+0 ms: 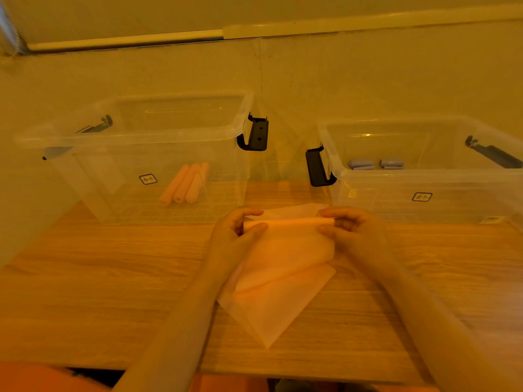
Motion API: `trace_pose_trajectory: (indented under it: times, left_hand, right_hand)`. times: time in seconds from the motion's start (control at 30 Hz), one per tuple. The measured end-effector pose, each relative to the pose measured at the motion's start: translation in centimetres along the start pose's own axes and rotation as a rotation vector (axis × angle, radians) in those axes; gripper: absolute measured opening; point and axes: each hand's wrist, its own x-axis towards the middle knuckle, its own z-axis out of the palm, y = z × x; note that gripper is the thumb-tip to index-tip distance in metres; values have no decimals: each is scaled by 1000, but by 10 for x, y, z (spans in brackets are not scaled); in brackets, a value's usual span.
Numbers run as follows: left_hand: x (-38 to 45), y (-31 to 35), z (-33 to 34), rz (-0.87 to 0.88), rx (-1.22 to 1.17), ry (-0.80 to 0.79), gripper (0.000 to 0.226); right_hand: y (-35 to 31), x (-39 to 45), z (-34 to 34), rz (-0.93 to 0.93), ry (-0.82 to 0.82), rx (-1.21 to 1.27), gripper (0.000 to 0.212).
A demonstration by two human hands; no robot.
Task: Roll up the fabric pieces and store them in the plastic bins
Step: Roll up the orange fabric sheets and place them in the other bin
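Observation:
A pink fabric piece is held just above the wooden table, its far edge turned into a thin roll. My left hand pinches the roll's left end and my right hand pinches its right end. Under it lie more flat pink fabric pieces. The left clear plastic bin holds three pink fabric rolls. The right clear plastic bin holds two blue fabric rolls.
Both bins stand at the back of the wooden table against the wall, with black latch handles facing the gap between them. The table's front edge runs along the bottom of the view.

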Motion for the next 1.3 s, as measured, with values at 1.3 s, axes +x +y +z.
trace_pose_trajectory:
  times: [1.3]
  left_hand:
    - [0,2,0,0,130,48,17]
  right_hand:
    - [-3,-1,-1,-55,27,-68,18]
